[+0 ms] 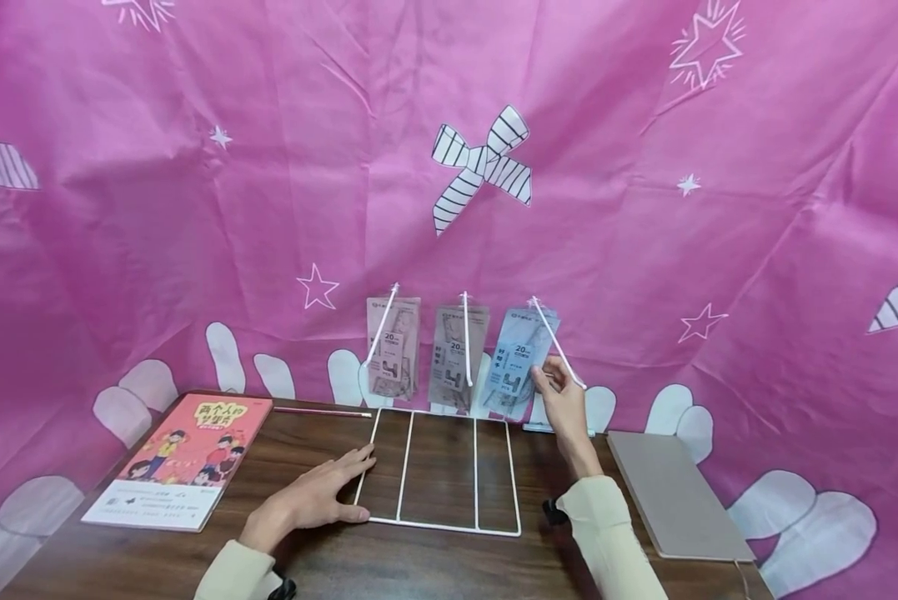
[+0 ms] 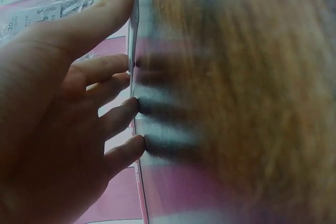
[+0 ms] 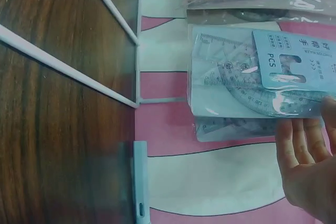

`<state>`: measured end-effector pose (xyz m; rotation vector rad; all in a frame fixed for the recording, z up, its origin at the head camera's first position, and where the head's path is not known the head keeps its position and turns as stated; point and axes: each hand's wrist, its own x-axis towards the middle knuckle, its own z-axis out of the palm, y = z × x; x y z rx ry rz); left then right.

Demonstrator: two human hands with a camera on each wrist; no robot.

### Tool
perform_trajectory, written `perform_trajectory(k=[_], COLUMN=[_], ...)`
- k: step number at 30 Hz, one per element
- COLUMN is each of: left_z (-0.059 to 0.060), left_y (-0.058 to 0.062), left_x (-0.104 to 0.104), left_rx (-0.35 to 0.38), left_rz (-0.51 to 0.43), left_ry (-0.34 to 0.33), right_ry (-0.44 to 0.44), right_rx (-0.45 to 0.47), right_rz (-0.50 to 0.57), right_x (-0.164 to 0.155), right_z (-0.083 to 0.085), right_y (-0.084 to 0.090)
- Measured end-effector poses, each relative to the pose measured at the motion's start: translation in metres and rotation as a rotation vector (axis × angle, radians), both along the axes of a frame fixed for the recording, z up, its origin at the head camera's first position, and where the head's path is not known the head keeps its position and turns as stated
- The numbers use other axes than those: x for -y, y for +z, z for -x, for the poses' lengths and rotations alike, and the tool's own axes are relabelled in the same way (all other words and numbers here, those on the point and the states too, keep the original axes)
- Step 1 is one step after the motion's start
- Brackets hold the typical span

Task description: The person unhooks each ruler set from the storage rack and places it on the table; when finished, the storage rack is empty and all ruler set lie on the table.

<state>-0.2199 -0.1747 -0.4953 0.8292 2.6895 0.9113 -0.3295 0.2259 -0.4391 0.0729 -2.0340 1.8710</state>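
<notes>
Right hand (image 1: 564,404) fingers pinch blue ruler packet (image 1: 519,360) hanging on rightmost rack peg (image 1: 557,342). Left hand (image 1: 309,498), fingers flat, steadies white wire rack (image 1: 439,526) on counter (image 1: 433,567). Risk: tugging could tip rack (pink packets (image 1: 393,347) slide off).

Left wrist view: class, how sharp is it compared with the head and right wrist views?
Left wrist view: dim, the left hand fairly clear, the brown wooden table smeared by blur. Head view: evenly lit and sharp, bowed at the edges. Right wrist view: sharp on the pale blue packet of rulers, with glare on its plastic.
</notes>
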Motion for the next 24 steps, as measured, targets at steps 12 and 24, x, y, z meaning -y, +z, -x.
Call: perform_trajectory(k=[12, 24], left_z=[-0.002, -0.001], left_y=[0.001, 0.001], left_x=[0.000, 0.001], left_rx=[0.020, 0.011], left_rz=[-0.017, -0.026], left_ry=[0.001, -0.008], right_ry=[0.023, 0.011], right_rx=[-0.055, -0.034], right_rz=[-0.043, -0.078], right_x=[-0.004, -0.009], right_z=[-0.031, -0.064], right_y=[0.004, 0.008])
